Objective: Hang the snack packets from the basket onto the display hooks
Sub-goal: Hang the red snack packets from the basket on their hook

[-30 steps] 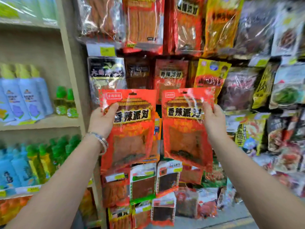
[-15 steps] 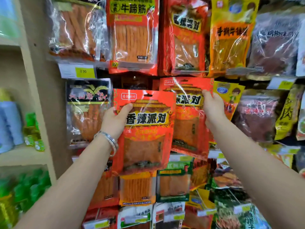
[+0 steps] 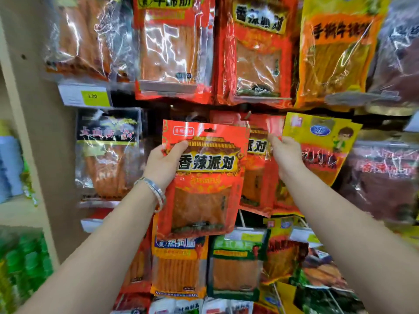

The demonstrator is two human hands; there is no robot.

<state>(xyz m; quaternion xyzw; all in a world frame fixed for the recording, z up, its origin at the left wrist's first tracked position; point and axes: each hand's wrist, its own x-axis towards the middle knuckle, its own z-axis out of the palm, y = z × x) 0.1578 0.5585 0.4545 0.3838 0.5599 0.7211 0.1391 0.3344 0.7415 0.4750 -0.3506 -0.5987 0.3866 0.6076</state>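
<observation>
Head view:
- We face wall packed with hanging packets. Upper row (image 3: 256,64) bottom edges hang close above. Dark gap (image 3: 156,109) beneath them is the only open room we see.
- Our left hand (image 3: 165,164) grips front red packet (image 3: 204,177) at upper-left edge, thumb on printed face.
- Packet long axis near vertical, top leaning slightly right. Hang hole (image 3: 209,130) uppermost, print toward us.
- Our right hand (image 3: 285,155) grips rear red packet (image 3: 258,168) at upper-right edge, just beside yellow packet (image 3: 322,143).
- Front packet overlaps rear packet's left side. We cannot tell whether rear packet sits on hook.
</observation>
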